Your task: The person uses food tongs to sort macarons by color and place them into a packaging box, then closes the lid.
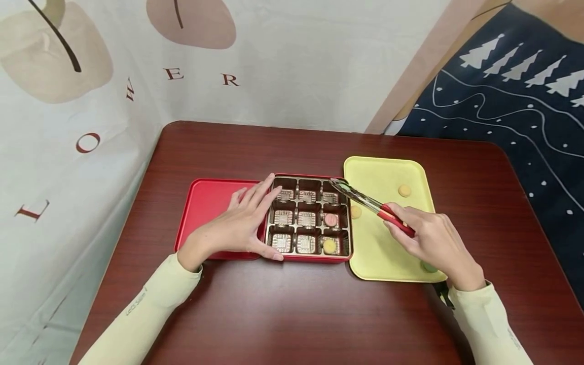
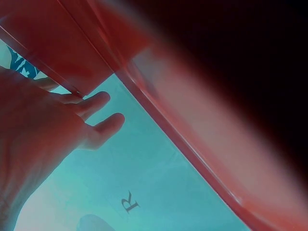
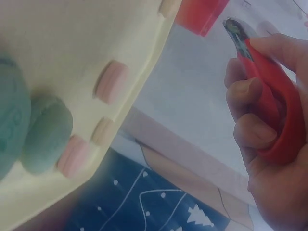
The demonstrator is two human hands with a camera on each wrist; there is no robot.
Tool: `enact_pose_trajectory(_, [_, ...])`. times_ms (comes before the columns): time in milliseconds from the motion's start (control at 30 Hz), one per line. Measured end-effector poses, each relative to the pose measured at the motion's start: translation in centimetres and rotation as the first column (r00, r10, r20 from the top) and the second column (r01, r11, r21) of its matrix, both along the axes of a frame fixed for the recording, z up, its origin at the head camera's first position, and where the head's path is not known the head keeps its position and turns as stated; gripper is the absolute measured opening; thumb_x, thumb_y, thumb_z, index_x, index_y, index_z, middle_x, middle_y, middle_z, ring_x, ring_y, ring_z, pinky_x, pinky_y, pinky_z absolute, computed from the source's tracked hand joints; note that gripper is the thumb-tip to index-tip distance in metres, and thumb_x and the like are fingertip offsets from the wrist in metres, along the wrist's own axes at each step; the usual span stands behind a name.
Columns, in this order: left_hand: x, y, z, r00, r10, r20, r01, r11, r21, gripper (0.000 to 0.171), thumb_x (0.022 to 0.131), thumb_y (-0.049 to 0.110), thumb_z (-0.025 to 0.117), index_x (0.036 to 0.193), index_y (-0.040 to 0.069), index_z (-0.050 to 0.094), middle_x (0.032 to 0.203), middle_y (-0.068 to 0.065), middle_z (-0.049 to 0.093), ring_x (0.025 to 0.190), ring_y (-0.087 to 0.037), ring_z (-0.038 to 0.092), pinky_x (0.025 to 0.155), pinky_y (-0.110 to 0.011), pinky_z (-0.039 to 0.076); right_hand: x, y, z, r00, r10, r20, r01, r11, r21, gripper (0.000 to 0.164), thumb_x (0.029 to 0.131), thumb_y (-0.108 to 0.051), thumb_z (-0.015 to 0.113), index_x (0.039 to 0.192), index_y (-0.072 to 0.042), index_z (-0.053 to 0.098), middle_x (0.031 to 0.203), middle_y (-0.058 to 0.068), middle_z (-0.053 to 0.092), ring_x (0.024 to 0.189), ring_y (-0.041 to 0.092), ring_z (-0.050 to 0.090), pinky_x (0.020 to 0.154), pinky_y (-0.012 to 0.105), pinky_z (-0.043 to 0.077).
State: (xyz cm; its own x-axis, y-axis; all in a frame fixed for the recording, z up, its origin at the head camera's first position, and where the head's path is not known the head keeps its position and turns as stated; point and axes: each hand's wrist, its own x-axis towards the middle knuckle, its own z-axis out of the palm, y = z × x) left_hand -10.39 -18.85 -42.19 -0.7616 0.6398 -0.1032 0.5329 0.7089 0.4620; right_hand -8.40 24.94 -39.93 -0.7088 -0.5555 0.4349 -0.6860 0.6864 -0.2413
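A red box (image 1: 305, 258) with a divided brown insert sits mid-table. My left hand (image 1: 239, 223), fingers spread, rests along its left side, thumb at the front corner. My right hand (image 1: 435, 243) grips metal tongs (image 1: 365, 200) by their red handles. The tong tips are over the back right compartment, where a bit of green shows; I cannot tell what they hold. A pink macaron (image 1: 330, 219) lies in the middle right compartment and a yellow macaron (image 1: 329, 246) in the front right one. In the right wrist view, fingers (image 3: 250, 91) curl round the handles.
The yellow tray (image 1: 383, 258) adjoins the box on the right and carries several macarons, among them a beige one (image 1: 404, 190) and a green one (image 3: 48, 134). A red lid (image 1: 214, 203) lies left of the box. Printed cloth (image 1: 310, 86) hangs behind the table.
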Motion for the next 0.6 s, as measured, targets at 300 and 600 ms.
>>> enact_pose_trajectory(300, [0.0, 0.0, -0.2, 1.0, -0.004, -0.016, 0.004, 1.0, 0.004, 0.152, 0.07, 0.086, 0.083, 0.175, 0.006, 0.008, 0.181, -0.014, -0.012, 0.164, -0.039, 0.011, 0.124, -0.067, 0.011, -0.4, -0.5, -0.7, 0.999, 0.005, 0.049, -0.006, 1.0, 0.012, 0.036, 0.093, -0.02, 0.078, 0.128, -0.01, 0.078, 0.078, -0.006, 0.063, 0.057, 0.007, 0.044, 0.047, 0.026, 0.038])
enact_pose_trajectory(600, [0.0, 0.0, -0.2, 1.0, -0.003, -0.018, 0.003, 1.0, 0.001, 0.152, 0.07, 0.087, 0.083, 0.175, 0.005, 0.007, 0.181, -0.016, -0.011, 0.163, -0.039, 0.013, 0.124, -0.067, 0.012, -0.7, -0.8, -1.2, 0.995, 0.003, 0.096, -0.004, 1.0, 0.011, 0.038, 0.097, -0.024, 0.082, 0.131, -0.008, 0.078, 0.088, -0.002, 0.071, 0.059, 0.008, 0.049, 0.049, 0.026, 0.042])
